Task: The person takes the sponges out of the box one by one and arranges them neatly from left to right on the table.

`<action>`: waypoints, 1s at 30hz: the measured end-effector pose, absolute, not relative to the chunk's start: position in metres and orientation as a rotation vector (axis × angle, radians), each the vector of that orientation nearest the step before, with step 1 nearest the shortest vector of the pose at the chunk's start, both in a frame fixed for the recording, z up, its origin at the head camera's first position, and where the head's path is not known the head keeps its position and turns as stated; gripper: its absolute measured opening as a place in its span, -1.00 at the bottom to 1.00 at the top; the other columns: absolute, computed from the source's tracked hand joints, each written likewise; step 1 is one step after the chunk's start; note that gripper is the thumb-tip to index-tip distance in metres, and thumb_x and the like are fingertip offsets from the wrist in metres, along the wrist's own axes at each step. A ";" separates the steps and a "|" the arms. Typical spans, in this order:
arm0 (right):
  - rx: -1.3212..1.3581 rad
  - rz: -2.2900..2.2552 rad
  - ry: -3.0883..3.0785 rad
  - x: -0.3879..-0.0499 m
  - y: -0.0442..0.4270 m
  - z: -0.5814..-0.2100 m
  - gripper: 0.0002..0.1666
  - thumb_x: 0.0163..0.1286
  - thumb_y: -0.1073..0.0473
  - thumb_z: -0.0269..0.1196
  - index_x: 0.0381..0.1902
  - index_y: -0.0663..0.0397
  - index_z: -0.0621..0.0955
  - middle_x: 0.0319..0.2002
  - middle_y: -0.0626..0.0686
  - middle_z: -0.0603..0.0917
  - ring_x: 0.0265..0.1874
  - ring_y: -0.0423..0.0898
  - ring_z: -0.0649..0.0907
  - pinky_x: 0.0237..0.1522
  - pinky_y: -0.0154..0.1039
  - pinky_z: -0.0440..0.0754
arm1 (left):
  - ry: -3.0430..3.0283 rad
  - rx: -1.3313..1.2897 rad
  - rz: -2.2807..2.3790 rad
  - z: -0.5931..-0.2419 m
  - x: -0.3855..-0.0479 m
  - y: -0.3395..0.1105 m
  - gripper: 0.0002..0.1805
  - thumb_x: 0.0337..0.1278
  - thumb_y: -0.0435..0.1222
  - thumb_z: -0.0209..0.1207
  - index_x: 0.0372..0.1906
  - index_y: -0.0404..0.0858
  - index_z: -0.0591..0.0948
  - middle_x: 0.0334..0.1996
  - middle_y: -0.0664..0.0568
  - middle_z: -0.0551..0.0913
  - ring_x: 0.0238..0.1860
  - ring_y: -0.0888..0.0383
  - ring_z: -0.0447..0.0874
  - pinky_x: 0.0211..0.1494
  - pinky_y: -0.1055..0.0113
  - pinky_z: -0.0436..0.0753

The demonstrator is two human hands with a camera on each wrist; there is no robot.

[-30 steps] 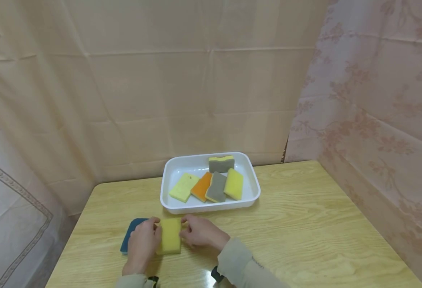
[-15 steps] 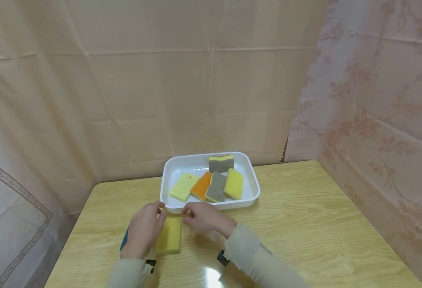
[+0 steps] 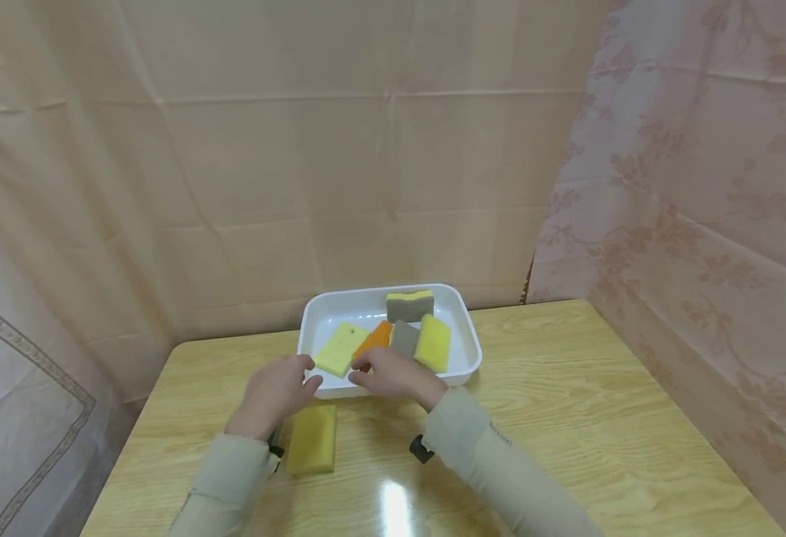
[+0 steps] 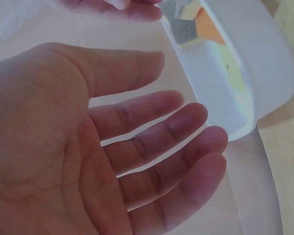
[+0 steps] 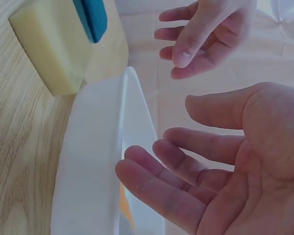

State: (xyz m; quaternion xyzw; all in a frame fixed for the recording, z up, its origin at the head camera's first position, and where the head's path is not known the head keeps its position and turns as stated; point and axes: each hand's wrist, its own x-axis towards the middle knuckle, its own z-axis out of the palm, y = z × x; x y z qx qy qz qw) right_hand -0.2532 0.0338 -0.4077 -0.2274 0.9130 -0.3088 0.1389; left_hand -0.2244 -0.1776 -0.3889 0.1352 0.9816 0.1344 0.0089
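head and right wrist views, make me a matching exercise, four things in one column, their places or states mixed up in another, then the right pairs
Things
1. bare left hand
2. orange rectangular sponge
3. white rectangular plastic tray
4. blue-green rectangular sponge

Places or states
A. with a bright-yellow rectangular sponge inside
B. on the wood-grain table, beside a thick yellow rectangular sponge
C. holding nothing
D. between a pale-yellow rectangular sponge and a grey one

Right pairs: 1-C, 2-D, 3-A, 4-B
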 end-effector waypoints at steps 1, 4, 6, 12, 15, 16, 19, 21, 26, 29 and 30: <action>-0.653 -0.895 2.638 -0.255 0.035 -0.408 -0.59 0.52 0.01 0.23 0.14 0.16 0.68 0.01 0.03 0.74 -0.08 -0.12 0.67 0.05 -0.16 0.63 | 3.048 0.427 0.403 -0.387 -0.227 -0.178 -0.70 0.29 -0.20 0.29 -0.05 -0.35 0.69 -0.36 -0.02 0.70 -0.37 0.07 0.64 -0.32 0.08 0.64; -0.636 -0.916 2.623 -0.260 0.037 -0.408 -0.56 0.51 0.02 0.24 0.18 0.18 0.66 0.04 0.05 0.73 -0.11 -0.11 0.64 0.05 -0.15 0.62 | 3.009 0.455 0.387 -0.386 -0.234 -0.178 -0.69 0.29 -0.19 0.28 -0.05 -0.35 0.70 -0.35 -0.02 0.72 -0.34 0.07 0.65 -0.29 0.07 0.65; -0.626 -0.945 2.623 -0.264 0.038 -0.408 -0.56 0.50 0.03 0.25 0.17 0.20 0.66 0.05 0.08 0.72 -0.13 -0.10 0.64 0.03 -0.14 0.62 | 2.984 0.477 0.389 -0.386 -0.241 -0.178 -0.69 0.29 -0.18 0.27 -0.06 -0.35 0.70 -0.32 -0.03 0.73 -0.32 0.06 0.66 -0.25 0.05 0.65; -0.509 -1.083 2.574 -0.276 0.044 -0.412 -0.50 0.51 0.00 0.21 0.24 0.20 0.60 0.14 0.15 0.65 -0.23 -0.04 0.72 0.01 -0.08 0.63 | 2.850 0.560 0.424 -0.385 -0.262 -0.185 -0.69 0.30 -0.17 0.27 -0.08 -0.36 0.70 -0.17 -0.08 0.74 -0.22 0.03 0.66 -0.08 0.01 0.65; -0.461 -1.176 2.510 -0.282 0.047 -0.413 -0.46 0.52 0.04 0.22 0.30 0.25 0.54 0.05 0.16 0.64 -0.26 0.08 0.71 -0.05 -0.02 0.67 | 2.725 0.554 0.509 -0.380 -0.271 -0.189 -0.70 0.32 -0.17 0.25 -0.10 -0.36 0.70 -0.31 -0.06 0.71 -0.34 0.08 0.61 -0.23 0.13 0.65; -0.441 -1.214 2.477 -0.283 0.048 -0.413 -0.45 0.52 0.06 0.22 0.32 0.27 0.52 0.02 0.15 0.63 -0.23 0.13 0.71 -0.06 0.00 0.68 | 2.683 0.539 0.539 -0.378 -0.274 -0.189 -0.70 0.33 -0.17 0.25 -0.09 -0.36 0.70 -0.33 -0.06 0.70 -0.37 0.09 0.59 -0.27 0.16 0.65; -0.372 -1.351 2.374 -0.289 0.049 -0.414 -0.44 0.51 0.12 0.23 0.34 0.32 0.48 -0.03 0.14 0.61 -0.16 0.22 0.69 -0.09 0.06 0.69 | 2.570 0.464 0.623 -0.376 -0.282 -0.190 -0.68 0.38 -0.18 0.21 -0.03 -0.38 0.68 -0.32 -0.10 0.68 -0.38 0.08 0.60 -0.32 0.23 0.66; -0.317 -1.432 2.312 -0.294 0.048 -0.417 -0.44 0.51 0.11 0.23 0.34 0.30 0.47 0.04 0.17 0.62 -0.11 0.20 0.69 -0.05 0.05 0.69 | 2.519 0.421 0.651 -0.377 -0.288 -0.189 -0.67 0.40 -0.19 0.20 0.00 -0.39 0.68 -0.26 -0.13 0.68 -0.35 0.06 0.61 -0.27 0.20 0.69; -0.182 -1.592 2.173 -0.307 0.044 -0.424 -0.46 0.50 0.12 0.23 0.32 0.29 0.48 0.17 0.28 0.61 -0.01 0.20 0.70 0.01 0.02 0.69 | 2.466 0.368 0.644 -0.379 -0.302 -0.182 -0.68 0.42 -0.19 0.18 -0.03 -0.39 0.68 -0.26 -0.12 0.66 -0.41 0.11 0.58 -0.25 0.25 0.70; -0.109 -1.671 2.100 -0.313 0.041 -0.425 -0.48 0.51 0.15 0.22 0.31 0.30 0.48 0.17 0.33 0.59 0.00 0.20 0.70 0.03 0.00 0.69 | 2.469 0.360 0.626 -0.379 -0.309 -0.178 -0.68 0.42 -0.21 0.17 -0.02 -0.41 0.68 -0.27 -0.14 0.66 -0.44 0.13 0.57 -0.26 0.29 0.70; -0.084 -1.703 2.073 -0.314 0.040 -0.425 -0.49 0.50 0.16 0.22 0.31 0.30 0.48 0.18 0.33 0.58 0.00 0.19 0.70 0.03 -0.02 0.69 | 2.473 0.360 0.622 -0.379 -0.310 -0.177 -0.67 0.42 -0.21 0.17 0.00 -0.43 0.67 -0.26 -0.13 0.66 -0.43 0.13 0.58 -0.26 0.29 0.70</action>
